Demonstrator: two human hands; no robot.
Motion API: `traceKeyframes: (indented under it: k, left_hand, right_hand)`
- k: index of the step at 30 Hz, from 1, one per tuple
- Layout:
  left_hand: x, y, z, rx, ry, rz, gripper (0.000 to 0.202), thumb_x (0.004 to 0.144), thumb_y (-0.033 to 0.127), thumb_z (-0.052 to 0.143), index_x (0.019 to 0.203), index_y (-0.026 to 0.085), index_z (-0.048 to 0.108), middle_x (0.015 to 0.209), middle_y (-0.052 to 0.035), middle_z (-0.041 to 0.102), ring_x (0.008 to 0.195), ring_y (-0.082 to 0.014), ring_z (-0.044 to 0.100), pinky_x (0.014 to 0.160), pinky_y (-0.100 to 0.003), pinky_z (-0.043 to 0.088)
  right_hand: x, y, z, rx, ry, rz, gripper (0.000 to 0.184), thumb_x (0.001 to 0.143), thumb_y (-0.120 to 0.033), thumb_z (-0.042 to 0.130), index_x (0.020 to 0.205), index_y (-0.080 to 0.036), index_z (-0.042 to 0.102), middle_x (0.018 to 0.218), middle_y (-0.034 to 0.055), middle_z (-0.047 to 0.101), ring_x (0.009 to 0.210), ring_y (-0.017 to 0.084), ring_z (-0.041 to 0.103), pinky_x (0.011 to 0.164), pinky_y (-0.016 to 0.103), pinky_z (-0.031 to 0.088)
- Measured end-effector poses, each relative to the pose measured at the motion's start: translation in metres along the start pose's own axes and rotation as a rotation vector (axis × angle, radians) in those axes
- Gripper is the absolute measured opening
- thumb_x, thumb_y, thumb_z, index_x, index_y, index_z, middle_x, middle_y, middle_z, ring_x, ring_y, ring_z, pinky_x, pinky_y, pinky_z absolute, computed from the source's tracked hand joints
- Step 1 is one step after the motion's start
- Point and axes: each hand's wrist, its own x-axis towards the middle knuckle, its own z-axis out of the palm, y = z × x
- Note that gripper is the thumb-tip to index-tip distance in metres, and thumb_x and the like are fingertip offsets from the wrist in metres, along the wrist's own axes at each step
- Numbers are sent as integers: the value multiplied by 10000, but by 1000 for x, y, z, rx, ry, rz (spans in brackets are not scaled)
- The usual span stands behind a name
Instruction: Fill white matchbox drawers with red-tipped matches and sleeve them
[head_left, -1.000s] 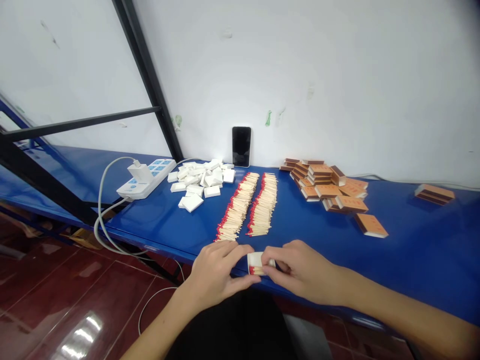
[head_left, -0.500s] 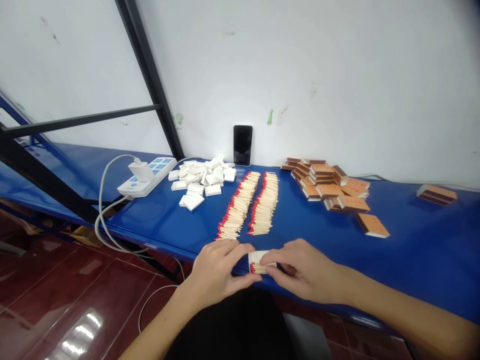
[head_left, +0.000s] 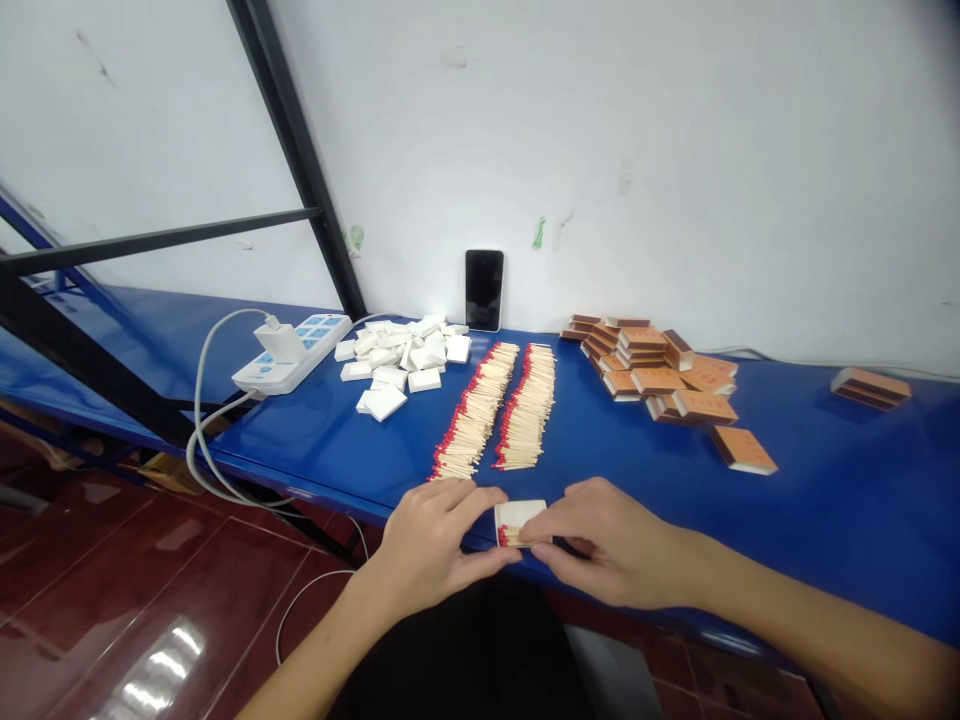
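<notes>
Both my hands meet at the near edge of the blue table [head_left: 825, 500]. Between them is a small white matchbox tray [head_left: 516, 519] with red-tipped matches in it. My left hand [head_left: 435, 545] pinches its left end with thumb and fingers. My right hand [head_left: 607, 540] grips its right end, fingers curled over the matches. Just beyond lie two long rows of red-tipped matches [head_left: 501, 405].
A heap of white inner trays [head_left: 401, 360] lies left of the matches, a pile of orange matchbox sleeves [head_left: 660, 375] right, with two more sleeves [head_left: 870, 386] far right. A phone [head_left: 484, 290] leans on the wall. A power strip [head_left: 289, 355] with cables sits left by black frame bars.
The hands and the tray stay in nearly the same place; my right fingers have shifted slightly over the tray's matches.
</notes>
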Motion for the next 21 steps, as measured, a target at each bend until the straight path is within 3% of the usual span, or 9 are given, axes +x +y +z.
traceKeyframes:
  k: [9,14,21]
  left_hand:
    - [0,0,0,-1,1,4,401,940,568,598,1106,203,622,905,-28,723,749,-193,670,657,-296,472]
    - [1,1,-1,12,19,16,405,956,573,568,1107,200,620,890,-35,729,739,-187,678,653,-286,471]
    - [0,0,0,8,8,2,391,945,566,592,1105,210,618,894,-24,727,744,-191,679,652,-289,465]
  right_hand:
    - [-2,1,0,59,49,-9,257,982,-212,456,973,-200,712,617,-30,568,554,107,476,588,233,315]
    - [-1,0,0,75,70,39,260,990,-220,453,916,-184,699,607,-28,568,525,103,455,565,229,318]
    - [-1,-1,0,18,32,17,251,972,-208,470,1011,-210,718,605,-29,584,538,110,496,574,237,309]
